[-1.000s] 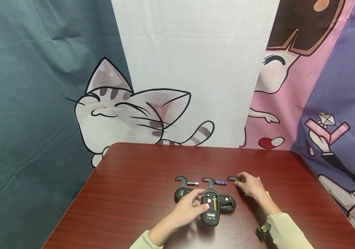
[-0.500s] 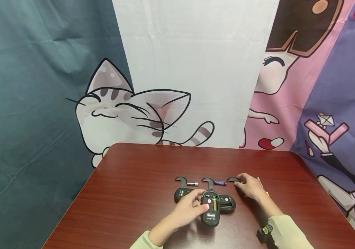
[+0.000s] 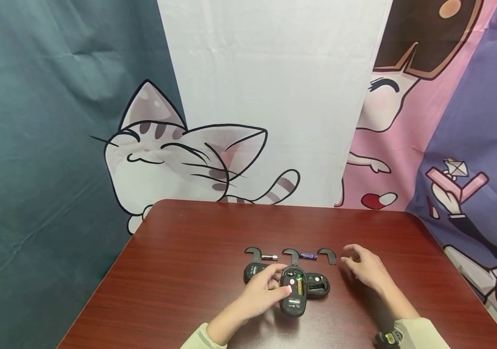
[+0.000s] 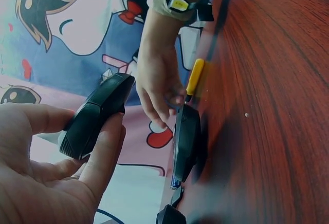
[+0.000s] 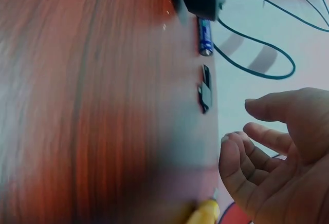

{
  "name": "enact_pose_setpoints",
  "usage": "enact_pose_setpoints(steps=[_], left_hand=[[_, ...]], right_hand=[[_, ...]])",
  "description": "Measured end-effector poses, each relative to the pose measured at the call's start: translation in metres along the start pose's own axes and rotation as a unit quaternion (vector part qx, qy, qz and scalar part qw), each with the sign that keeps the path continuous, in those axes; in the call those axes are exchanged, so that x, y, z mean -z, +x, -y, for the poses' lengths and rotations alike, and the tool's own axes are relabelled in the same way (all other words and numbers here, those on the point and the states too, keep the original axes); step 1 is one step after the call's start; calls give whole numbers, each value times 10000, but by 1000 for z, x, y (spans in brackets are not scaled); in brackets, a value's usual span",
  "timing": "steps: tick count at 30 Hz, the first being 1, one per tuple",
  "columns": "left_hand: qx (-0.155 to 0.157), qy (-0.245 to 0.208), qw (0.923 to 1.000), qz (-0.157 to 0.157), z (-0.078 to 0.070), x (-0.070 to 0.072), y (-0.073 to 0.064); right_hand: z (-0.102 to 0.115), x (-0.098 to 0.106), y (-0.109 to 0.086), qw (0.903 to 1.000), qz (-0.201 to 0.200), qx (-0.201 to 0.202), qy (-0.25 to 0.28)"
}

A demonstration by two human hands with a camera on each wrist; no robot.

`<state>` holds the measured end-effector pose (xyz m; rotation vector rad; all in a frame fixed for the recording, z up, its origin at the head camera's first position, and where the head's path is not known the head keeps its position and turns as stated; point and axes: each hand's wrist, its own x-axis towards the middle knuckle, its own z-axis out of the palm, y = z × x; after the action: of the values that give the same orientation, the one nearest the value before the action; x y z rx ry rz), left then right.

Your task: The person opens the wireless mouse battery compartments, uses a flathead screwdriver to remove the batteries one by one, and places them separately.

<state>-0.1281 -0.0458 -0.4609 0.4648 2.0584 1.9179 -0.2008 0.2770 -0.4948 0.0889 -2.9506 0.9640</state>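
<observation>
My left hand (image 3: pixel 259 293) grips a black computer mouse (image 3: pixel 294 306) above the table, its underside turned up toward the head view. A green-and-gold battery (image 3: pixel 300 286) sits in its uncovered compartment. In the left wrist view the held mouse (image 4: pixel 100 113) shows edge-on between thumb and fingers. My right hand (image 3: pixel 367 269) holds nothing; its fingers are loosely bent, just right of a hook-shaped black battery cover (image 3: pixel 331 255) lying on the table. Behind the held mouse lie two more upturned mice, the right mouse (image 3: pixel 319 287) with a bare compartment and the left mouse (image 3: pixel 251 272) partly hidden by my left hand.
Two more hooked covers, the left cover (image 3: pixel 255 254) and middle cover (image 3: pixel 293 255), lie behind the mice. A silver-black battery (image 3: pixel 269 258) and a purple-blue battery (image 3: pixel 308 256) lie between covers. A yellow-handled tool (image 4: pixel 195 77) lies near my right hand. A printed curtain hangs behind the table.
My right hand has let go of the rightmost cover and drawn back to the right, leaving it in full view. My left hand and the mouse have barely moved.
</observation>
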Motion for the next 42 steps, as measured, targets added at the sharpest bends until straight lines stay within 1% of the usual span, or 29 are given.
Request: enact_pose_setpoints(steps=[4,8,14,23,28,33,38,42], left_hand=[[4,2,10000,-64,-1,0,1],[101,-98,9998,-149,-1,0,1],[140,-201,9995,-185,0,-1,2],[85,48,9998,-186,0,-1,-1],[108,-120,9998,-146,-2,-1,-2],[129,-194,9996,-173,-4,-1,-2],[163,-370,9991,-160,-4,0,-2],[179,-570,9981,-114,-3,0,-2]], right_hand=[[-5,11,-8,9992,-276,145,-266],[-12,20,-15,9983,-418,226,-350],[-20,27,-21,9975,-510,117,-485],[-30,33,-27,9977,-300,-133,-593],[-34,35,-29,9968,40,-373,-700],[-37,34,-31,9951,336,-481,-800],[-40,31,-32,9935,456,-540,-895],[-41,27,-35,9928,463,-606,-921]])
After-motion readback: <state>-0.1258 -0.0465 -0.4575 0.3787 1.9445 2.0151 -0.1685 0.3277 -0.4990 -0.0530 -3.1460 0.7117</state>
